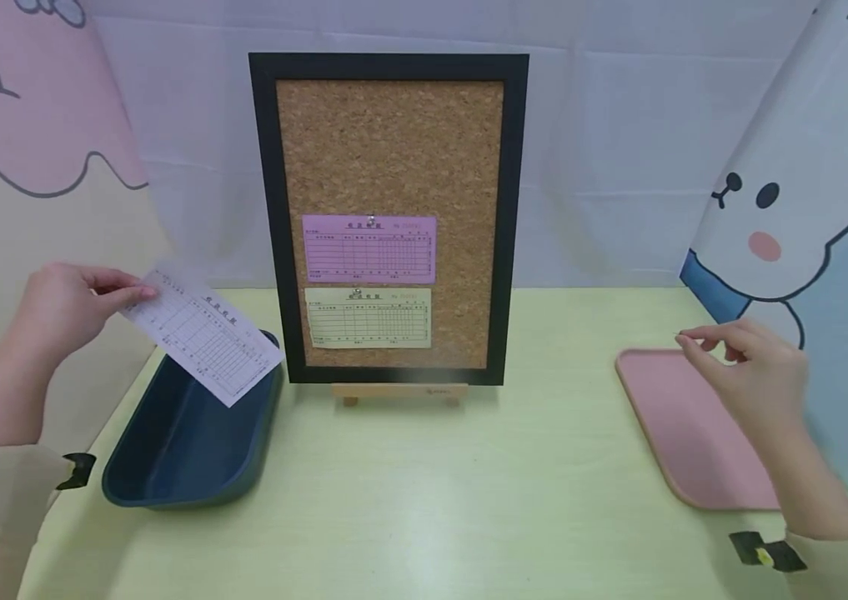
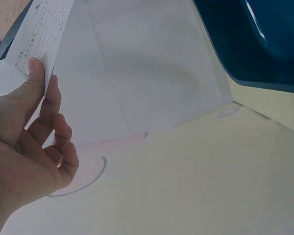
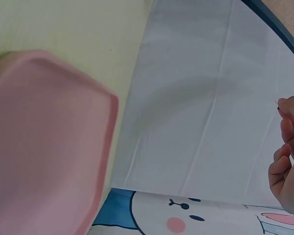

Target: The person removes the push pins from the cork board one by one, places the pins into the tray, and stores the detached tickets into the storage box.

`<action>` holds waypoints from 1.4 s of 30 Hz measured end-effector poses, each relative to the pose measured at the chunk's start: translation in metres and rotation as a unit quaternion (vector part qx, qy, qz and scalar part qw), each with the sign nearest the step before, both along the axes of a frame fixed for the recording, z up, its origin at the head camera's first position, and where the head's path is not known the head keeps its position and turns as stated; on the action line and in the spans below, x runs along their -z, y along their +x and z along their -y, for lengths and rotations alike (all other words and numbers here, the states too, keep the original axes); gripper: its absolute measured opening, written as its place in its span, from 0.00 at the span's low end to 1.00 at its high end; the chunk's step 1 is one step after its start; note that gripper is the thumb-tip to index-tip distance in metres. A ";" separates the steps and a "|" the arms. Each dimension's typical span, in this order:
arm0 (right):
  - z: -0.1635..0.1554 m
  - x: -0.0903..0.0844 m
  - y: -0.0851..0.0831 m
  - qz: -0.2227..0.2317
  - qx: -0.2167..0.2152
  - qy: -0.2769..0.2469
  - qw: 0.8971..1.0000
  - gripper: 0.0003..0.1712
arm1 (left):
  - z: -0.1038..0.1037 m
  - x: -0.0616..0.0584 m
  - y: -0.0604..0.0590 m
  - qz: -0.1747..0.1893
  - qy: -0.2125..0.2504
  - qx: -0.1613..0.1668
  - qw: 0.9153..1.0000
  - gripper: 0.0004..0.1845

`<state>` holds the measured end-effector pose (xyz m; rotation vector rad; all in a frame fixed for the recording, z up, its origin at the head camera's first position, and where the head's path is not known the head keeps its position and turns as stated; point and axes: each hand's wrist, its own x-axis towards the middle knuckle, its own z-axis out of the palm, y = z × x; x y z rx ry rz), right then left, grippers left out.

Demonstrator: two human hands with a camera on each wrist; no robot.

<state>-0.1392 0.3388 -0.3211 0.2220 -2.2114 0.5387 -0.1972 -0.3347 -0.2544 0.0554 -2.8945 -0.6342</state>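
Observation:
In the head view my left hand [image 1: 82, 304] pinches a white receipt slip [image 1: 206, 333] by its upper left corner, thumb on the printed face. The slip hangs tilted above the blue bin [image 1: 243, 479]. Over at the right, my right hand [image 1: 750, 371] is raised above the pink tray [image 1: 682, 442]. Its thumb and index finger pinch a tiny push pin [image 3: 277, 104], whose thin point pokes out past the fingertips. Between the hands stands a black-framed cork board [image 1: 393, 142]. A purple slip [image 1: 369, 250] and a pale green slip [image 1: 369, 319] are pinned to it, one above the other.
A small wooden stand [image 1: 399, 390] supports the board on the pale yellow table [image 1: 424, 500]. White cloth [image 1: 604, 167] hangs behind it. Side panels with cartoon drawings [image 1: 776, 208] flank the table.

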 end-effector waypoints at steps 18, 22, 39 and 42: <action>-0.041 0.046 0.002 0.163 0.083 0.015 0.983 0.11 | 0.015 0.015 -0.021 0.028 -0.152 0.097 0.983 0.14; -0.052 0.055 -0.001 0.180 0.069 0.039 0.981 0.10 | 0.013 0.022 -0.025 0.043 -0.190 0.128 0.972 0.14; -0.081 0.078 -0.021 0.323 0.030 0.076 0.943 0.12 | 0.000 0.062 -0.036 0.078 -0.206 0.194 0.956 0.10; -0.087 0.081 -0.024 0.333 0.020 0.080 0.939 0.11 | -0.002 0.069 -0.037 0.084 -0.202 0.201 0.955 0.08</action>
